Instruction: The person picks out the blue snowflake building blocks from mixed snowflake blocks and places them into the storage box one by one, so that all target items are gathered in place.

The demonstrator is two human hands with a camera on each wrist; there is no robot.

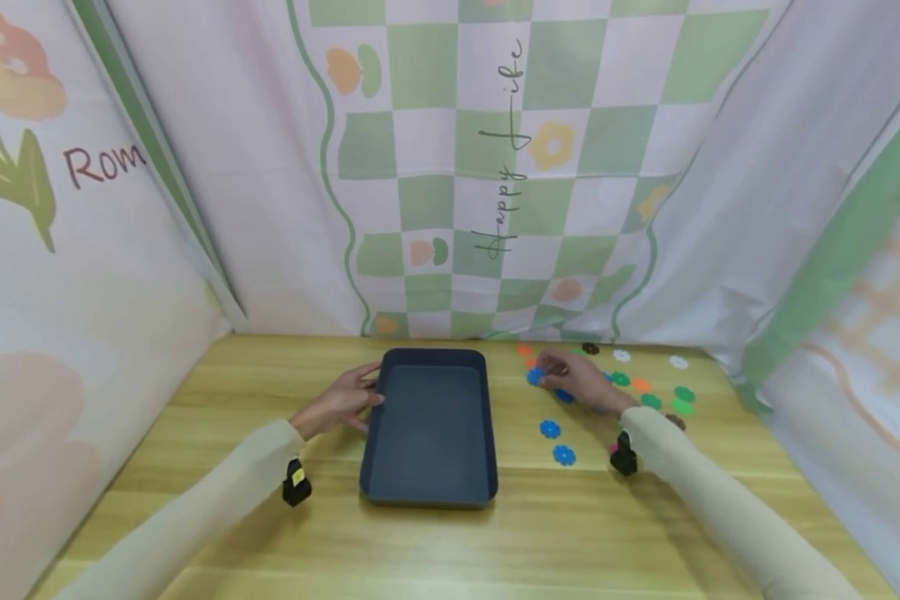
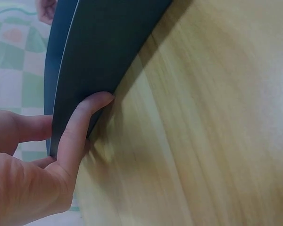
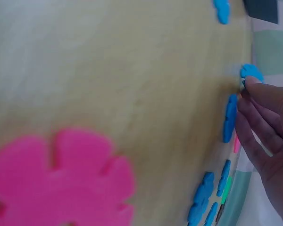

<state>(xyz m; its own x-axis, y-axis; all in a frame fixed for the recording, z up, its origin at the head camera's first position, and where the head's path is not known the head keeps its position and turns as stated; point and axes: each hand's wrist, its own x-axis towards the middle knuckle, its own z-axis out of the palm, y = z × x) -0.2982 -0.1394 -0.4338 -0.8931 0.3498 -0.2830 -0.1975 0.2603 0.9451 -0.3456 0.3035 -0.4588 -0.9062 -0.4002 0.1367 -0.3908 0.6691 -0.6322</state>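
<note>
A dark blue-grey rectangular tray [image 1: 429, 433] sits on the wooden table, and my left hand [image 1: 341, 402] grips its left side. In the left wrist view the thumb [image 2: 96, 101] lies against the outer wall while other fingers meet the rim. My right hand [image 1: 577, 382], right of the tray's far end, pinches a blue flower-shaped disc [image 3: 251, 71] between thumb and fingertips. Around that hand lie more flower discs: one blue disc [image 3: 229, 118] just beneath the fingers, two more blue ones [image 1: 550, 429] nearer the tray's side, and a pink one [image 3: 61, 183] close to the right wrist camera.
Several green discs [image 1: 684, 393], an orange one [image 1: 641, 385], white ones [image 1: 678, 362] and brown ones [image 1: 590, 348] spread over the far right of the table [image 1: 270, 542]. A checked curtain [image 1: 487, 183] hangs behind the table, with more cloth at both sides.
</note>
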